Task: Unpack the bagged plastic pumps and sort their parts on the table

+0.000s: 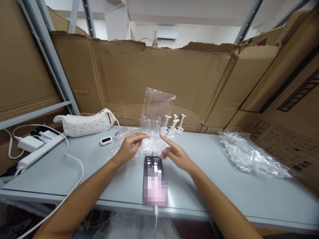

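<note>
My left hand (pixel 130 146) reaches in from the left, index finger stretched out beside small clear plastic pieces (pixel 152 146) heaped at the table's middle. Opposite it, my right hand (pixel 174 152) points its index finger at the same heap, with the other fingers curled. Neither hand visibly holds anything; whether the fingertips touch the pieces I cannot tell. Behind the heap stand clear tubes (pixel 157 123) in front of an upright clear plastic bag (pixel 159 103). Several white stemmed pieces with flat ends (pixel 179 123) stand to the right. A phone (pixel 156 182) lies below my hands, plugged into a cable.
On the right lies a clear bag of plastic parts (pixel 251 156). A floral pouch (pixel 87 123), a small white device (pixel 106 140) and a power strip (pixel 40 151) with a looping white cable are at left. Cardboard (pixel 154 71) walls the grey table (pixel 199 186).
</note>
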### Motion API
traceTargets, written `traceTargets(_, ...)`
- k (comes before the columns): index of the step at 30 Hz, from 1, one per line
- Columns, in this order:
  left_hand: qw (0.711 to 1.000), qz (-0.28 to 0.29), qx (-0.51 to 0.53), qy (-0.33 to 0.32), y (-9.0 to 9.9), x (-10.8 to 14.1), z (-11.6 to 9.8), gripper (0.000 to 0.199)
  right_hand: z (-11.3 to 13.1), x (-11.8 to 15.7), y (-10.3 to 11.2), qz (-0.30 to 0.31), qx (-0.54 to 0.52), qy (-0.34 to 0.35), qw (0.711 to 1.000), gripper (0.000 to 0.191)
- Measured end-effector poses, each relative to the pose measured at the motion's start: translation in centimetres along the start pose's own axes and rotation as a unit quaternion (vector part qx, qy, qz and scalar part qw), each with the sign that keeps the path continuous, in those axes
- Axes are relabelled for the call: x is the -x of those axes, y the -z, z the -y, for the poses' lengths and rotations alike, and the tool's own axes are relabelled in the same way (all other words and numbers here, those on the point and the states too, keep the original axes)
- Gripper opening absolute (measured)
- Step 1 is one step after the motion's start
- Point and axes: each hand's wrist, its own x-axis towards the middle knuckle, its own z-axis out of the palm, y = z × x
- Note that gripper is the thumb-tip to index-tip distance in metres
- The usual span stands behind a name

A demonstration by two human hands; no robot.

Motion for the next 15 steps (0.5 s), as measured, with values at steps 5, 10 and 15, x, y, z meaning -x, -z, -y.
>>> traceTargets(5, 0.995, -0.030, 0.026, 0.088, 2.3, -0.9, -0.1, 0.033, 0.0, -0.1, 0.4, -0.019, 0.008, -0.002, 1.000, 0.059)
traceTargets(10, 0.982, -0.029, 0.051, 0.179, 4.6, -0.2, 0.7, 0.056, -1.0, -0.2, 0.5, -0.011, 0.028, 0.015, 0.999, 0.055)
traceTargets(15, 0.961, -0.075, 0.024, 0.263, 6.6, 1.7, 2.1, 0.074, -1.5, -0.2, 0.3, 0.006, 0.047, 0.013, 0.999, 0.054)
